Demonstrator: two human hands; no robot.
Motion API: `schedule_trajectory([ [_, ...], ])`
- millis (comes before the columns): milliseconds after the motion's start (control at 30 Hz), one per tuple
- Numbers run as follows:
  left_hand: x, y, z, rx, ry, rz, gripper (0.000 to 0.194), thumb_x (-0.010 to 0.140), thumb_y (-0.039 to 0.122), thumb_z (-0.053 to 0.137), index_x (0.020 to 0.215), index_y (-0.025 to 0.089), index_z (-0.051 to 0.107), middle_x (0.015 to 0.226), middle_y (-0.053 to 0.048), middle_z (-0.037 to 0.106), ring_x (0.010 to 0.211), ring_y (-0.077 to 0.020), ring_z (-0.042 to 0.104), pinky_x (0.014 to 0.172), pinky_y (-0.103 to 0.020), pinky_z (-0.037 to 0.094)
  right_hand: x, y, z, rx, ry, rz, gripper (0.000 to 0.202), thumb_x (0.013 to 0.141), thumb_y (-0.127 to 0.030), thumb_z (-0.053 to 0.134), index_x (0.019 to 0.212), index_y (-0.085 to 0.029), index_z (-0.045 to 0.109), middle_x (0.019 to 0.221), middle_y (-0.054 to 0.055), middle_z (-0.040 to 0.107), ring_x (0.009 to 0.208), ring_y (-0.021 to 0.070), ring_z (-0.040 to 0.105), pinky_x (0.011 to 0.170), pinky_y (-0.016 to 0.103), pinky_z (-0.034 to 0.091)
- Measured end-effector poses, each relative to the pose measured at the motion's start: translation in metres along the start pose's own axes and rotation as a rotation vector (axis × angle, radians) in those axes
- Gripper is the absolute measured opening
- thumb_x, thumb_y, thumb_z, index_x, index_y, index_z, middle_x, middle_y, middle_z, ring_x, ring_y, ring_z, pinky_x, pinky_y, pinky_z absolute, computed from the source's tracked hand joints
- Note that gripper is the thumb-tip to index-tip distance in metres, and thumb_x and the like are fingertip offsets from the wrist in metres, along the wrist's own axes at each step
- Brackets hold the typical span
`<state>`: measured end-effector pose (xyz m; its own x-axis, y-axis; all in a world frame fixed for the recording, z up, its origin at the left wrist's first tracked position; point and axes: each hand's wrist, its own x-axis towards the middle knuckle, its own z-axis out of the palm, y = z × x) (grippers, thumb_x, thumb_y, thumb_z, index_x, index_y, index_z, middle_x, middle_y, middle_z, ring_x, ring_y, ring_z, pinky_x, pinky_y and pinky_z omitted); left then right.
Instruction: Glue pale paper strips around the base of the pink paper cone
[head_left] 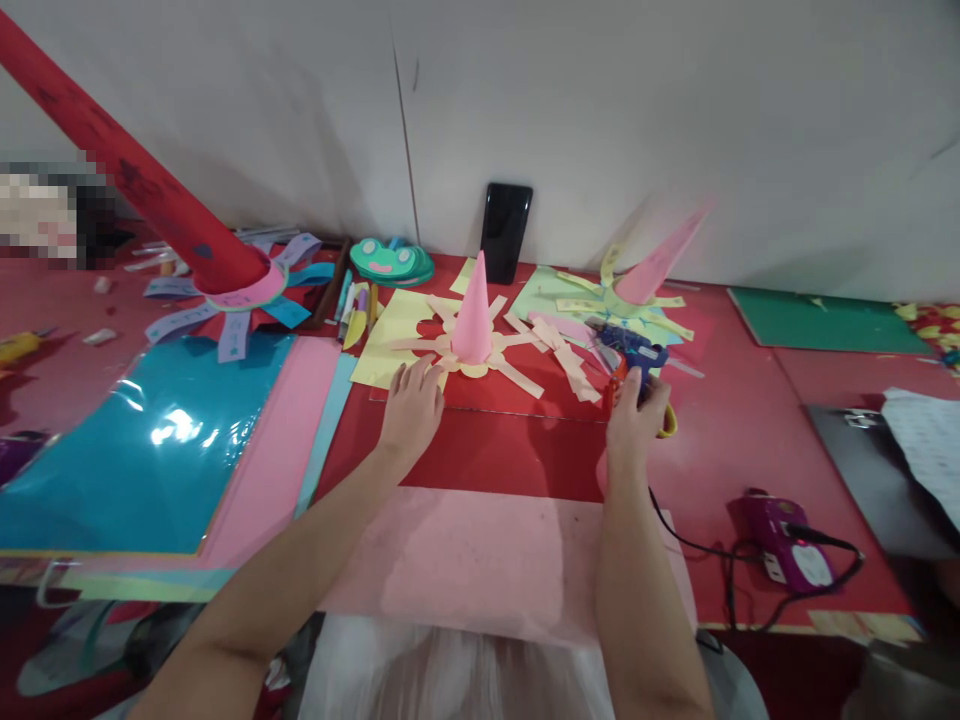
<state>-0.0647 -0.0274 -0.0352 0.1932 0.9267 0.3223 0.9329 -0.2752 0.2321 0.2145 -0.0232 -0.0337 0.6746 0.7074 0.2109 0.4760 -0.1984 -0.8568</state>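
Note:
A pink paper cone (pixel 474 315) stands upright on a flower-shaped base with pale paper strips spreading from it. My left hand (pixel 414 400) lies at the near left edge of that base, fingers loosely bent and apart, the fingertips touching or just beside the petals. To the right, my right hand (pixel 637 415) is wrapped round the handle of a dark blue glue gun (pixel 634 345), whose nozzle points left and away from me. Loose pale paper strips (pixel 564 360) lie between the cone and the glue gun. Orange-and-yellow scissors (pixel 667 422) show partly behind my right hand.
Behind the glue gun lies another pink cone (pixel 667 255) with yellow strips. A large red cone (pixel 150 170) leans at left above a blue sheet (pixel 142 450). A phone (pixel 506 230) rests against the wall. A cord runs to a purple power socket (pixel 791 545).

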Motion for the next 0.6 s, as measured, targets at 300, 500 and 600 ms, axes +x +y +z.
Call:
schedule_trajectory([
  [300, 0.006, 0.0, 0.008, -0.032, -0.116, 0.022, 0.037, 0.096, 0.031, 0.036, 0.128, 0.017, 0.048, 0.134, -0.009, 0.053, 0.132, -0.0253, 0.04, 0.116, -0.051, 0.018, -0.002, -0.01, 0.003, 0.055, 0.027, 0.093, 0.055, 0.071, -0.063, 0.054, 0.1, -0.017, 0.051, 0.092, 0.005, 0.06, 0.087, 0.018, 0.057, 0.081, 0.032, 0.044],
  [500, 0.003, 0.001, 0.007, -0.02, -0.146, 0.046, 0.04, 0.097, 0.035, 0.035, 0.13, 0.019, 0.048, 0.134, -0.006, 0.054, 0.135, -0.0259, 0.036, 0.116, -0.055, 0.011, -0.005, -0.017, 0.003, -0.035, 0.016, 0.174, 0.055, 0.058, -0.061, 0.068, 0.089, -0.02, 0.049, 0.077, -0.001, 0.056, 0.074, 0.0165, 0.054, 0.074, 0.031, 0.043],
  [600, 0.001, 0.003, 0.006, -0.005, -0.14, 0.066, 0.041, 0.096, 0.037, 0.035, 0.131, 0.019, 0.049, 0.135, -0.007, 0.053, 0.135, -0.0268, 0.035, 0.116, -0.057, 0.008, -0.006, -0.019, 0.004, -0.073, -0.014, 0.204, 0.053, 0.055, -0.057, 0.071, 0.086, -0.021, 0.048, 0.073, -0.003, 0.055, 0.069, 0.0157, 0.052, 0.07, 0.03, 0.043],
])
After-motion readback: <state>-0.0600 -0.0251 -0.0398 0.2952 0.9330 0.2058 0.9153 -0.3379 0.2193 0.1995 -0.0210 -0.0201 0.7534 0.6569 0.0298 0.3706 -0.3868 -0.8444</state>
